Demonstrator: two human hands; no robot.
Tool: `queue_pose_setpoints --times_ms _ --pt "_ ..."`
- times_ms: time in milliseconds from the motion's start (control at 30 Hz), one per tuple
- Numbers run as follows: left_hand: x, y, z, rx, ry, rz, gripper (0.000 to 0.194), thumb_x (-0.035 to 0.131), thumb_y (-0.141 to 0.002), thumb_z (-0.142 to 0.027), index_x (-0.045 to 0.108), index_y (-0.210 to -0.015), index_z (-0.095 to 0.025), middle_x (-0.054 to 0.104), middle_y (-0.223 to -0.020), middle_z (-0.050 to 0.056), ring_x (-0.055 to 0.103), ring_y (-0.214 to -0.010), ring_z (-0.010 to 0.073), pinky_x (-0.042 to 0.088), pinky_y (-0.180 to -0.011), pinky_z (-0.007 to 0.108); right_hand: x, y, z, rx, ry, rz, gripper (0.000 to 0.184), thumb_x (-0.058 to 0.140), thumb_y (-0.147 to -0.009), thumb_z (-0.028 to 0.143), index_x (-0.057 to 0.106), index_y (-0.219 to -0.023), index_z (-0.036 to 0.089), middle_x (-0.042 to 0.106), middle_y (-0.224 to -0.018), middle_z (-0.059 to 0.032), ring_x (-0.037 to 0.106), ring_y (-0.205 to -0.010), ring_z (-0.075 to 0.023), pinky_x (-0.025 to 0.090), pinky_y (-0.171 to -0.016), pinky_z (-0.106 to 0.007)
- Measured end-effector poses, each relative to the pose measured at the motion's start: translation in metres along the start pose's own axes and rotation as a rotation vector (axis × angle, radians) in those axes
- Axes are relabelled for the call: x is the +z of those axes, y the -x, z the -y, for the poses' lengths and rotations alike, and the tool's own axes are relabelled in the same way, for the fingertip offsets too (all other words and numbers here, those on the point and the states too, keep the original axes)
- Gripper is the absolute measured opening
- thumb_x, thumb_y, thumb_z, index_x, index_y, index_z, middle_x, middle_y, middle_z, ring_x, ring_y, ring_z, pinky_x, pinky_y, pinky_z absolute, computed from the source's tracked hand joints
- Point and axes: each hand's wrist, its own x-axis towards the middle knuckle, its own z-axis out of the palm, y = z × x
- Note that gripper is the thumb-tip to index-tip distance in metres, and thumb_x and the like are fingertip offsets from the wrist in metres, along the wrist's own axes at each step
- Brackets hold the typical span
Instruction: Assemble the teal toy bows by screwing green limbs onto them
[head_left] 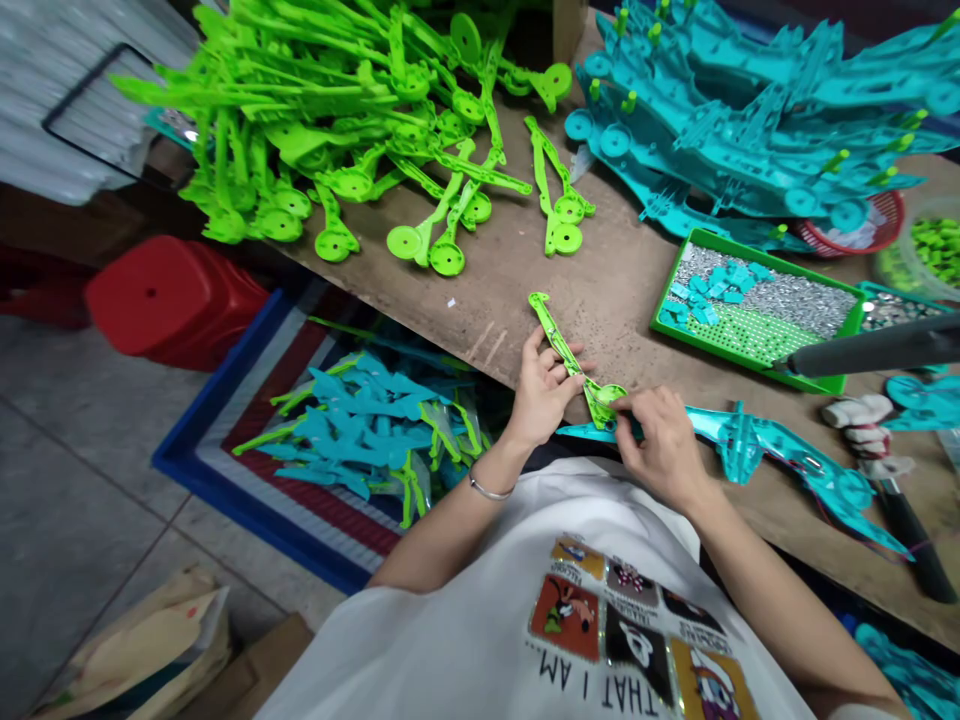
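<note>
Left hand (544, 395) grasps the slim green piece (571, 362) over the near edge of the table (502, 265); right hand (660, 435) has its fingers at the round end, though we cannot tell whether they grip. We judge this piece unfinished, and the green heap (337, 110) far left and blue shells (735, 130) far right as waiting; the blue-and-green pieces (360, 400) near left, below the table, may be done.

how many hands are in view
2: the left hand holds the green part by its long arm; the right hand is at its round end. No others show.
</note>
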Motion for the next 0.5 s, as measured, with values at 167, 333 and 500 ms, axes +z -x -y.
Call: queue_pose_setpoints --times_ms 167,333,500 --pt "0.000 0.001 0.000 0.015 -0.027 0.011 0.100 0.085 -0.075 -0.025 0.022 -0.152 -0.035 0.061 -0.127 0.005 0.073 -0.102 0.0184 0.059 -0.087 0.030 0.001 -0.001 0.000 0.041 -0.116 -0.037 0.017 0.050 -0.099 0.019 0.066 -0.104 0.020 0.067 -0.096 -0.0076 0.064 -0.087 -0.0199 0.048 -0.078 -0.032" --pt "0.000 0.002 0.001 0.036 -0.024 0.013 0.106 0.085 -0.075 -0.026 0.017 -0.155 -0.035 0.061 -0.125 0.005 0.073 -0.099 0.0166 0.058 -0.088 0.031 0.009 -0.006 0.002 0.127 -0.016 -0.142 0.017 0.058 -0.099 0.031 0.072 -0.097 0.022 0.070 -0.089 -0.0047 0.066 -0.078 -0.0169 0.045 -0.070 -0.029" --pt "0.000 0.002 0.000 0.025 -0.043 0.016 0.107 0.085 -0.075 -0.026 0.016 -0.156 -0.038 0.061 -0.126 0.005 0.072 -0.099 0.0162 0.058 -0.090 0.032 0.017 -0.016 0.010 0.310 -0.029 -0.183 0.018 0.062 -0.092 0.034 0.071 -0.082 0.021 0.069 -0.079 -0.0035 0.064 -0.071 -0.0171 0.041 -0.066 -0.030"
